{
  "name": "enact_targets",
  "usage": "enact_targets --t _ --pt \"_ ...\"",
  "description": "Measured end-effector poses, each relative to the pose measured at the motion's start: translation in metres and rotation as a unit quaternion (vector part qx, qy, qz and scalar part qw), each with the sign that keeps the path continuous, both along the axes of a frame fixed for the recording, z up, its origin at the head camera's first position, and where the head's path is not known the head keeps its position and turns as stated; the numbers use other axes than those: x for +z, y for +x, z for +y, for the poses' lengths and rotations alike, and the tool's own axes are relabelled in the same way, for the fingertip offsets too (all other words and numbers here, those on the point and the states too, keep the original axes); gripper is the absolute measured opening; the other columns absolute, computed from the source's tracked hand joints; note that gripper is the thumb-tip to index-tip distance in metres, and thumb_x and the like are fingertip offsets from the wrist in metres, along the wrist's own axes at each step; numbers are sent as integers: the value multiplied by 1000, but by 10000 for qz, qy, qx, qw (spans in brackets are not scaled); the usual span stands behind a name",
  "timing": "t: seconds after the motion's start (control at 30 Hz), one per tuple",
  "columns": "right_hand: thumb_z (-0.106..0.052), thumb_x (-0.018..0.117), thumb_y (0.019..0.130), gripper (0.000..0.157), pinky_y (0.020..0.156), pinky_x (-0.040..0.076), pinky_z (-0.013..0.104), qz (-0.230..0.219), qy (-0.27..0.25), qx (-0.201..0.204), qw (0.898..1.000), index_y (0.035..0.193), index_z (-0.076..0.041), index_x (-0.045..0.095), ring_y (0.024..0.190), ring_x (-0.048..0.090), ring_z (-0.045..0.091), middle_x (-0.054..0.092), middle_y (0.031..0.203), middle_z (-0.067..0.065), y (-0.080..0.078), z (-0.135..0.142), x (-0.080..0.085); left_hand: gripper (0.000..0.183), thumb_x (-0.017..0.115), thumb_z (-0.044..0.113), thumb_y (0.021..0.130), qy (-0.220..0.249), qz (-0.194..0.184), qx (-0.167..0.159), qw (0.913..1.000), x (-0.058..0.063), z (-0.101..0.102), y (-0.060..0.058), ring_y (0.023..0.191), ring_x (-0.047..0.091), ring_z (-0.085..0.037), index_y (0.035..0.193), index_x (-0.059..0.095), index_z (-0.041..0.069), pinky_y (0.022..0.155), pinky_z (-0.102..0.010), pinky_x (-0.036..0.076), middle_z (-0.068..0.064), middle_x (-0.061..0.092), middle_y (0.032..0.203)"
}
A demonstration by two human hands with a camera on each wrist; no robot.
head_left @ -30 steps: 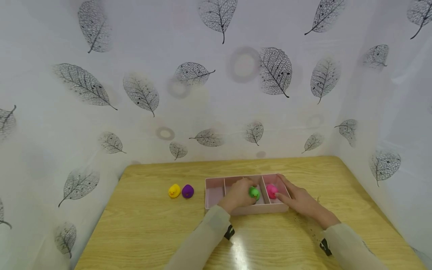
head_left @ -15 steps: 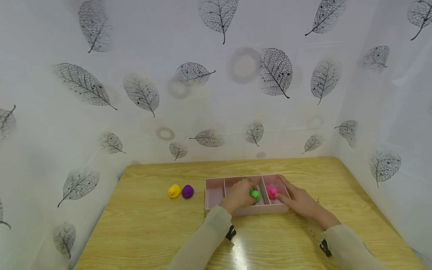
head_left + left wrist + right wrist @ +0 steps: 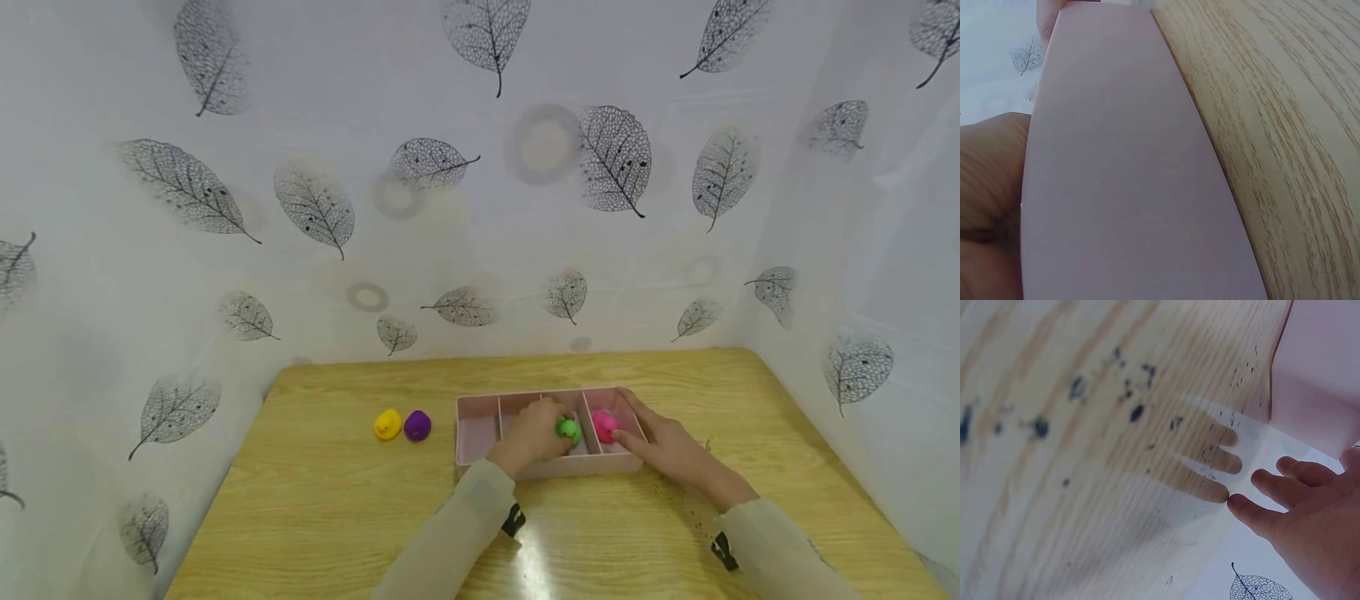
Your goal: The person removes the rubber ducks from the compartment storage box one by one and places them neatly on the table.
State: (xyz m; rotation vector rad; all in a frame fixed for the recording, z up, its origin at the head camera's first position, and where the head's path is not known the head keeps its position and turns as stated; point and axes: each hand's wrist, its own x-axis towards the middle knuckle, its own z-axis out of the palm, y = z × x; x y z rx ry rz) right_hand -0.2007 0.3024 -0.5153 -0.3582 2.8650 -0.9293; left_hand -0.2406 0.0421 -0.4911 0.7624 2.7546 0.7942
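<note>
In the head view, a pink divided tray [image 3: 585,467] stands on the wooden table. My left hand [image 3: 534,429] reaches into it and holds a small green rubber duck [image 3: 570,431] in the compartment beside the right-end one; its far fingers are hidden. A pink rubber duck [image 3: 603,426] sits in the right-end compartment. My right hand [image 3: 671,450] grips the tray's right end, thumb inside by the pink duck. In the left wrist view the tray's front wall [image 3: 1122,162] partly covers my left hand [image 3: 991,181]. Outer fingers of my right hand [image 3: 1310,512] spread beside the tray.
To the tray's left, a yellow rubber duck [image 3: 387,425] and a purple rubber duck [image 3: 417,426] sit side by side on the table [image 3: 322,517]. A pale curtain with a leaf print [image 3: 465,306] hangs behind and at both sides.
My left hand and the green duck have shifted slightly to the right within the compartment. My right hand, the tray and the other ducks stay where they were.
</note>
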Motion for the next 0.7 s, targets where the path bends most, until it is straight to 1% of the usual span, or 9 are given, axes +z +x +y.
enact_targets --t 0.17,0.27,0.4,0.47,0.57,0.7 --pt "-51 54 107 82 108 45 73 2 -20 -4 10000 170 -15 17 136 51 60 38 163 32 2 -1 0 32 84 14 87 -10 143 -80 9999 -1 -1 3 107 69 -22 117 76 9 92 -32 60 -8 73 122" --pt "-51 54 106 82 108 45 73 16 -14 -12 10000 170 -15 17 135 52 60 38 163 32 2 -1 1 32 84 15 87 13 184 -107 9998 0 -2 3 105 68 -20 117 76 9 89 -30 59 -7 73 119" --pt "-52 54 107 82 109 44 73 2 -16 -11 10000 170 -17 16 136 51 60 37 163 32 2 -1 2 31 84 14 87 275 78 -110 9995 5 -4 4 94 65 -15 117 76 7 82 -23 56 -6 73 111" --pt "-52 54 107 82 109 44 73 -14 -20 -15 10000 171 -19 14 137 51 60 37 163 32 2 -1 1 30 84 13 88 437 4 -103 9990 7 -4 4 92 64 -14 117 76 7 79 -20 55 -6 74 109" --pt "-52 53 107 82 109 44 74 -29 -32 -23 10000 171 -21 13 137 50 60 37 163 32 2 -1 1 31 83 12 88 577 -57 -84 9983 12 -6 4 92 65 -13 118 75 7 78 -18 54 -6 75 109" --pt "-51 53 107 81 108 45 74 0 -22 -13 10000 171 -21 14 136 51 60 38 162 33 1 0 1 35 82 11 90 720 -195 -79 9972 19 -9 5 87 64 -10 124 74 6 75 -17 54 -8 74 112"
